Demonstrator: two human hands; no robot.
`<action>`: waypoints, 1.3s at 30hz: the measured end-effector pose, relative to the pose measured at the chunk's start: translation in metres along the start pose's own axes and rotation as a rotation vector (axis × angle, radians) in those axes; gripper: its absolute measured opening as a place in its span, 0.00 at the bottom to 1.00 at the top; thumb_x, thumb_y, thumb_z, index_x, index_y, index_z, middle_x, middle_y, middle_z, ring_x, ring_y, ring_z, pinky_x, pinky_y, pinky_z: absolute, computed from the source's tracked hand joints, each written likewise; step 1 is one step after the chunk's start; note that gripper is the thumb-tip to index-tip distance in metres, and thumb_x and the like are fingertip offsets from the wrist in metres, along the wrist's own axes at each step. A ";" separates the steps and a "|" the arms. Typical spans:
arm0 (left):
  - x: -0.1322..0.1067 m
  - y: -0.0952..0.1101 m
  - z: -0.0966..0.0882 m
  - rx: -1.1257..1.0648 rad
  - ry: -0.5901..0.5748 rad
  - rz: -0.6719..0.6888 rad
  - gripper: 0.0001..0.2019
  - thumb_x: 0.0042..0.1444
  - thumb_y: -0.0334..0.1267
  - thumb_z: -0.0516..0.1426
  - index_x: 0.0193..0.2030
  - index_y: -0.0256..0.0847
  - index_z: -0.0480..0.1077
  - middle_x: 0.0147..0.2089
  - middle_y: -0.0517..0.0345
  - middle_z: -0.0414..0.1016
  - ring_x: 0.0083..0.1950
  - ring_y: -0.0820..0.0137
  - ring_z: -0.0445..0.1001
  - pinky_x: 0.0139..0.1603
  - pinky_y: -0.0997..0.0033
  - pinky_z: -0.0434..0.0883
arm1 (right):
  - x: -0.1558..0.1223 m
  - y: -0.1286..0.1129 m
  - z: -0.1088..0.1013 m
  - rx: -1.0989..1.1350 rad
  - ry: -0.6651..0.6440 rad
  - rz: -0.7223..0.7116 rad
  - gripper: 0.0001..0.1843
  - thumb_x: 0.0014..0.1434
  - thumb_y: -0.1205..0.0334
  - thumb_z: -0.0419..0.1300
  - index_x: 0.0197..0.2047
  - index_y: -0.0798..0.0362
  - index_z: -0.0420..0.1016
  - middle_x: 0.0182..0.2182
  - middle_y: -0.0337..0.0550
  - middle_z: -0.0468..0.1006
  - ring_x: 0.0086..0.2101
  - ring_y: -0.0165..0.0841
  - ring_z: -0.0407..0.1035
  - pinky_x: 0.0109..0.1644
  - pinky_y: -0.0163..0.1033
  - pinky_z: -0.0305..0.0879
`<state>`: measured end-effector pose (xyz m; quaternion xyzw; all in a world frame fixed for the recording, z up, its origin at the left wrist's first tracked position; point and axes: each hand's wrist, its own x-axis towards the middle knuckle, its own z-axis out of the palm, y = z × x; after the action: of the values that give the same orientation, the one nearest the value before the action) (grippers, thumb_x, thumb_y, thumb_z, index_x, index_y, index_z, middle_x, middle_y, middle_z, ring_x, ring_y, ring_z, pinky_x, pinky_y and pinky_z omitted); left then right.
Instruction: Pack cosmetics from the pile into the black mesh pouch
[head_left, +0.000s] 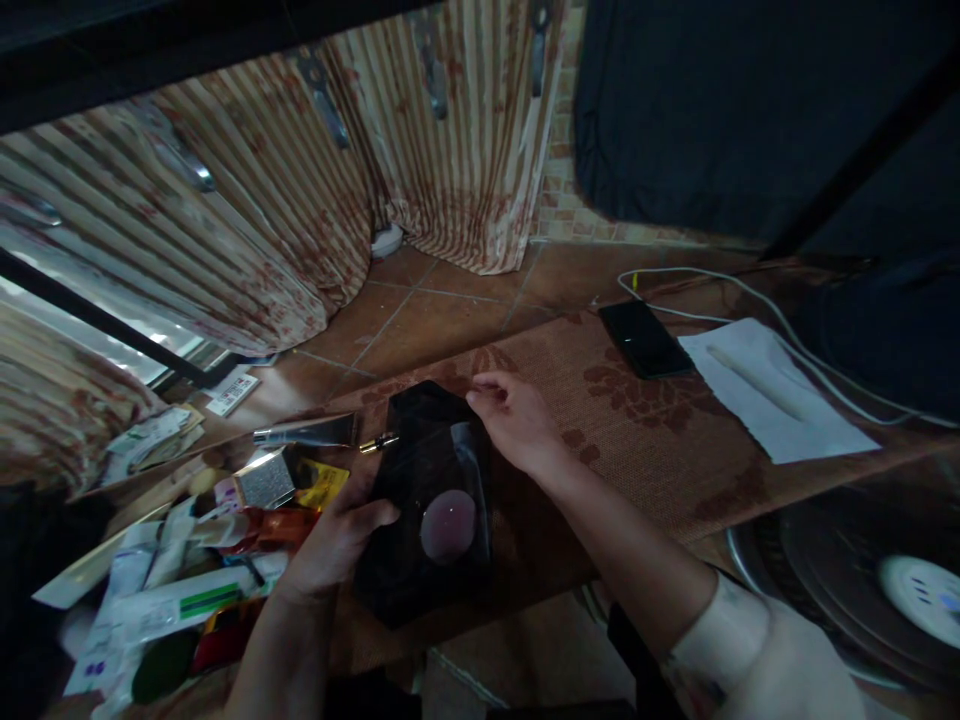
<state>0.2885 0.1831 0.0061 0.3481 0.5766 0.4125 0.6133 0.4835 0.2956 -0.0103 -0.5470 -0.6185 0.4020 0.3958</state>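
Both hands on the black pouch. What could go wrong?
The black pouch lies at the front edge of the mat, gripped by the left hand with the right hand at its top; a slip might drop it. The silver tube and the loose packets crowd the left hand, so a nudge could scatter them.

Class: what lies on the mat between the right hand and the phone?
Head view: only bare patterned mat between the phone and the right hand, which rests on the black bag.
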 end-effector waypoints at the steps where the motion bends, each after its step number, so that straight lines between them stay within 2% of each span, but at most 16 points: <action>1: 0.000 0.001 0.001 -0.007 -0.018 0.011 0.28 0.42 0.30 0.62 0.55 0.39 0.73 0.34 0.57 0.79 0.25 0.71 0.71 0.27 0.73 0.70 | 0.000 0.000 0.000 0.003 0.012 -0.014 0.16 0.58 0.57 0.60 0.48 0.55 0.77 0.45 0.50 0.79 0.39 0.35 0.73 0.48 0.44 0.68; 6: -0.004 0.001 0.000 -0.036 -0.113 0.056 0.22 0.44 0.30 0.62 0.50 0.39 0.76 0.35 0.56 0.79 0.27 0.70 0.72 0.29 0.73 0.69 | 0.001 0.002 -0.002 0.079 0.036 -0.067 0.18 0.59 0.48 0.59 0.46 0.52 0.77 0.43 0.48 0.80 0.44 0.37 0.73 0.50 0.44 0.66; 13: -0.007 0.000 0.001 -0.057 -0.184 -0.002 0.27 0.48 0.32 0.63 0.58 0.43 0.72 0.41 0.54 0.80 0.29 0.67 0.75 0.31 0.70 0.71 | -0.001 0.003 0.001 0.065 -0.026 -0.031 0.18 0.61 0.49 0.56 0.45 0.53 0.77 0.42 0.49 0.79 0.42 0.36 0.73 0.49 0.44 0.66; 16: -0.008 0.000 0.003 -0.022 -0.177 0.047 0.29 0.50 0.36 0.64 0.61 0.45 0.70 0.50 0.52 0.79 0.42 0.60 0.78 0.40 0.66 0.74 | 0.000 0.006 0.003 -0.005 -0.048 -0.034 0.17 0.63 0.52 0.54 0.44 0.53 0.77 0.42 0.49 0.79 0.43 0.37 0.73 0.50 0.44 0.65; 19: -0.009 -0.005 0.005 0.051 -0.108 0.121 0.28 0.51 0.42 0.66 0.60 0.45 0.71 0.59 0.51 0.74 0.59 0.54 0.71 0.55 0.61 0.71 | 0.002 0.009 0.004 -0.081 -0.068 -0.014 0.18 0.65 0.52 0.51 0.44 0.54 0.77 0.42 0.51 0.79 0.45 0.39 0.72 0.52 0.45 0.64; 21: -0.008 -0.011 0.007 0.059 -0.090 0.139 0.27 0.54 0.49 0.63 0.60 0.45 0.71 0.61 0.50 0.72 0.62 0.54 0.69 0.59 0.60 0.69 | 0.002 0.010 0.005 -0.100 -0.099 0.013 0.20 0.65 0.51 0.49 0.45 0.54 0.76 0.43 0.53 0.79 0.46 0.40 0.72 0.52 0.46 0.63; 23: -0.005 -0.015 0.010 0.068 -0.081 0.144 0.26 0.57 0.52 0.59 0.60 0.45 0.70 0.61 0.50 0.72 0.61 0.55 0.70 0.59 0.58 0.69 | 0.001 0.012 0.006 -0.071 -0.119 0.052 0.20 0.65 0.49 0.49 0.45 0.53 0.76 0.43 0.52 0.79 0.46 0.41 0.72 0.52 0.46 0.63; 26: -0.003 -0.019 0.019 0.125 -0.049 0.178 0.26 0.56 0.50 0.61 0.60 0.44 0.70 0.59 0.50 0.73 0.59 0.57 0.71 0.58 0.59 0.69 | -0.001 0.012 0.008 0.042 -0.143 0.101 0.23 0.64 0.44 0.49 0.44 0.52 0.77 0.41 0.50 0.80 0.45 0.40 0.73 0.51 0.45 0.65; 29: -0.001 -0.020 0.028 0.137 -0.038 0.215 0.34 0.52 0.50 0.64 0.64 0.44 0.64 0.55 0.49 0.75 0.55 0.56 0.73 0.54 0.58 0.71 | -0.005 0.007 0.009 0.146 -0.178 0.142 0.28 0.62 0.38 0.48 0.43 0.51 0.77 0.40 0.48 0.80 0.44 0.41 0.74 0.49 0.45 0.66; 32: -0.001 -0.021 0.034 0.102 0.006 0.255 0.39 0.49 0.49 0.66 0.67 0.43 0.59 0.56 0.48 0.73 0.56 0.54 0.71 0.53 0.58 0.71 | -0.010 -0.002 0.008 0.249 -0.206 0.130 0.28 0.60 0.36 0.52 0.48 0.49 0.75 0.45 0.45 0.80 0.46 0.39 0.73 0.51 0.44 0.67; 35: -0.002 -0.021 0.039 0.071 0.050 0.262 0.40 0.49 0.45 0.65 0.68 0.43 0.57 0.53 0.50 0.74 0.53 0.57 0.73 0.50 0.61 0.72 | -0.015 -0.007 0.007 0.305 -0.295 0.080 0.29 0.56 0.42 0.60 0.57 0.48 0.69 0.49 0.45 0.78 0.48 0.38 0.72 0.53 0.44 0.67; 37: -0.004 -0.020 0.040 0.047 0.070 0.255 0.38 0.50 0.41 0.63 0.68 0.44 0.57 0.44 0.54 0.76 0.46 0.61 0.75 0.44 0.64 0.73 | -0.017 -0.007 0.009 0.311 -0.351 0.025 0.32 0.53 0.51 0.64 0.60 0.48 0.66 0.53 0.45 0.75 0.51 0.38 0.70 0.56 0.44 0.65; 39: -0.005 -0.018 0.040 0.022 0.096 0.258 0.37 0.49 0.36 0.61 0.68 0.44 0.57 0.36 0.59 0.76 0.37 0.66 0.74 0.36 0.70 0.71 | -0.017 -0.006 0.011 0.316 -0.379 -0.023 0.32 0.52 0.58 0.64 0.60 0.49 0.64 0.56 0.46 0.73 0.54 0.38 0.68 0.59 0.45 0.63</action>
<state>0.3299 0.1728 -0.0043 0.4061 0.5602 0.4977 0.5230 0.4732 0.2775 -0.0096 -0.3861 -0.6174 0.5847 0.3577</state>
